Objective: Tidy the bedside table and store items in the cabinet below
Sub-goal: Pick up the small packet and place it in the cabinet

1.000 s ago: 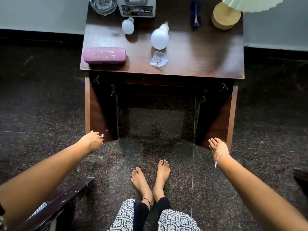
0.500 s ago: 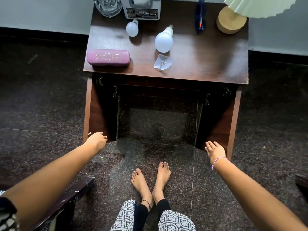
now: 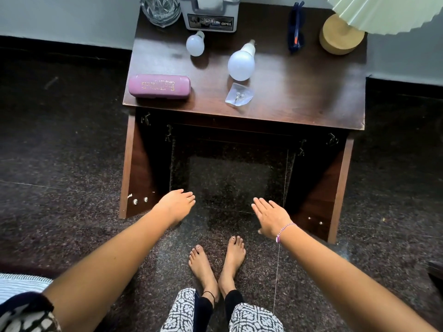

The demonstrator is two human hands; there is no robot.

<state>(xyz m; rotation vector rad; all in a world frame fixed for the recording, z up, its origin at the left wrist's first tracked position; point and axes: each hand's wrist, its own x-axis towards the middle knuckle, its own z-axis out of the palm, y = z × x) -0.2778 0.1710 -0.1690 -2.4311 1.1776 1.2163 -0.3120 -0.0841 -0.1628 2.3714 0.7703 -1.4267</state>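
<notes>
The bedside table (image 3: 311, 97) stands against the wall with both cabinet doors swung open below its top. The left hand (image 3: 176, 204) hangs in front of the cabinet opening, just inside the left door (image 3: 139, 176), palm down with fingers loosely extended and holding nothing. The right hand (image 3: 271, 218) mirrors it near the right door (image 3: 328, 188), flat and spread, empty as well; neither hand touches a door.

Everything to be tidied sits on the tabletop, well above and beyond both hands. The pink glasses case (image 3: 160, 87) lies at the table's front left corner, straight up from the left hand. Near the front middle lies a small clear packet (image 3: 239, 94), which seems to hold a bit of metal, though it is too small to be sure. Just behind the packet is the large bulb (image 3: 241, 64), and further back to the left a small bulb (image 3: 195, 44). Along the table's rear edge stand a cut-glass bowl (image 3: 160, 10) and a grey device (image 3: 209, 16); dark sunglasses (image 3: 296, 29) lie toward the rear right, beside the lamp's wooden base (image 3: 340, 37).

The cabinet interior (image 3: 230, 173) is dark.
</notes>
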